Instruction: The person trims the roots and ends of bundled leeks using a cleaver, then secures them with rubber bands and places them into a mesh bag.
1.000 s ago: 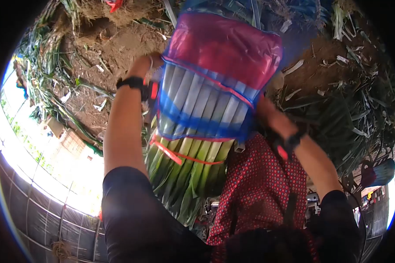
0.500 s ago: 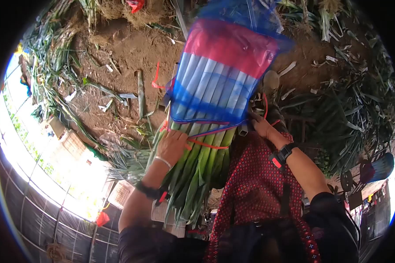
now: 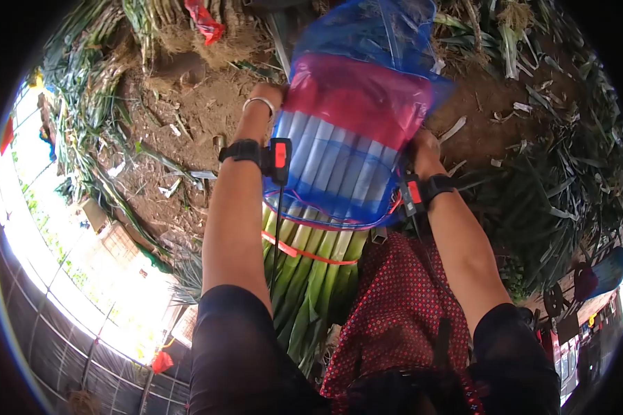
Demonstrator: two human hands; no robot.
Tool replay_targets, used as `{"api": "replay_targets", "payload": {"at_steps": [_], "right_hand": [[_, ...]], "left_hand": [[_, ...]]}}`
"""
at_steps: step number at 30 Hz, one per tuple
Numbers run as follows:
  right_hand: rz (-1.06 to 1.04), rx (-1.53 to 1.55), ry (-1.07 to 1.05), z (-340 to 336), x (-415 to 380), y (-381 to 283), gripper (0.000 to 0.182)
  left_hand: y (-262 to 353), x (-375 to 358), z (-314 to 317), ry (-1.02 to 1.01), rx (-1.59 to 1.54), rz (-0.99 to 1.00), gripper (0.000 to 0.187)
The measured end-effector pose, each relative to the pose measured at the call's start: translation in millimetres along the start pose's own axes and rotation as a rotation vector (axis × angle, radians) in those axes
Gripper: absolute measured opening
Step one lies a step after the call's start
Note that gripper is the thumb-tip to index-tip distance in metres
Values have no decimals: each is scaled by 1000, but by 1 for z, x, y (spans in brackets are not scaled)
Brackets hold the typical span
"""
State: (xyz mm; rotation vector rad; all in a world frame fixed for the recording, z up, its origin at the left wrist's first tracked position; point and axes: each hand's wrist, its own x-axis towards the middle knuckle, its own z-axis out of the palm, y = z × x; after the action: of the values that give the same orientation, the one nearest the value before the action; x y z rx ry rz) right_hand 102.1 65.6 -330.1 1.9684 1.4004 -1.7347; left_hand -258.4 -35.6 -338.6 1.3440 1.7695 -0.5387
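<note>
The plastic bag (image 3: pixel 353 128), blue with a broad red band, lies in the middle of the scene, between the two hands of the person. It covers the white stems of a bundle of leeks (image 3: pixel 318 266), and these stems show through the plastic side by side. The green leaves come out from the near end of the bag and point toward the person. Around this green part, just beside the near edge of the bag, passes an orange-red tie (image 3: pixel 325 259).

The left hand (image 3: pixel 266 93) is at the far left side of the bag, and its fingers are hidden there. The right hand (image 3: pixel 424 146) is at the right side, somewhat nearer, and its fingers are also mostly hidden. For both hands I cannot tell if they are closed on the plastic or only lie against it. Each wrist has a black strap, and the left one also a pale bracelet (image 3: pixel 259 104).

To the right of the leeks, near the person, is a red patterned apron (image 3: pixel 398 297). On the brown soil (image 3: pixel 187 104), loose leaves (image 3: pixel 90 131) lie at the left, and a darker leaf heap (image 3: pixel 519 187) lies at the right
</note>
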Motion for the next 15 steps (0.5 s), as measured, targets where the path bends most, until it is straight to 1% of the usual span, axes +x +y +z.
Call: {"api": "replay_targets", "payload": {"at_steps": [1, 2, 3, 4, 5, 6, 7, 8, 9, 10, 11, 12, 13, 15], "right_hand": [[-34, -217, 88, 10, 25, 17, 36], [-69, -432, 172, 15, 40, 27, 35], [-177, -430, 219, 17, 27, 27, 33], [-230, -419, 184, 17, 11, 31, 37], [-219, -505, 69, 16, -2, 54, 37], [-216, -588, -47, 14, -15, 77, 38], [-122, -821, -248, 12, -51, 91, 34], [-64, -844, -240, 12, -98, 115, 32], [-125, -773, -315, 20, -123, 161, 34], [-195, -705, -400, 28, -128, 196, 36], [-170, -817, -504, 20, -127, 174, 37], [-129, -917, -599, 6, -129, 132, 38], [-87, -1016, -676, -3, -119, 99, 38], [-396, -1061, -491, -11, -65, 119, 36]], "left_hand": [[-12, 7, 22, 71, -316, -269, 39], [-17, 2, 37, -38, -137, -262, 35], [-20, -15, 48, -145, 44, -261, 32], [-12, -54, 39, -283, 110, -233, 27], [-28, -82, 79, -180, 188, -309, 30], [-14, -114, 56, -565, 171, -294, 29], [-37, -134, 97, -557, 122, -275, 29], [-61, -153, 138, -549, 72, -256, 29], [-53, -146, 129, -629, 102, -232, 30], [-36, -141, 114, -711, 123, -221, 31], [-20, -136, 96, -797, 148, -213, 32], [-16, -129, 82, -887, 189, -190, 32], [-47, -106, 116, -868, 286, -147, 39], [-25, -107, 58, -308, 71, -175, 39]]}}
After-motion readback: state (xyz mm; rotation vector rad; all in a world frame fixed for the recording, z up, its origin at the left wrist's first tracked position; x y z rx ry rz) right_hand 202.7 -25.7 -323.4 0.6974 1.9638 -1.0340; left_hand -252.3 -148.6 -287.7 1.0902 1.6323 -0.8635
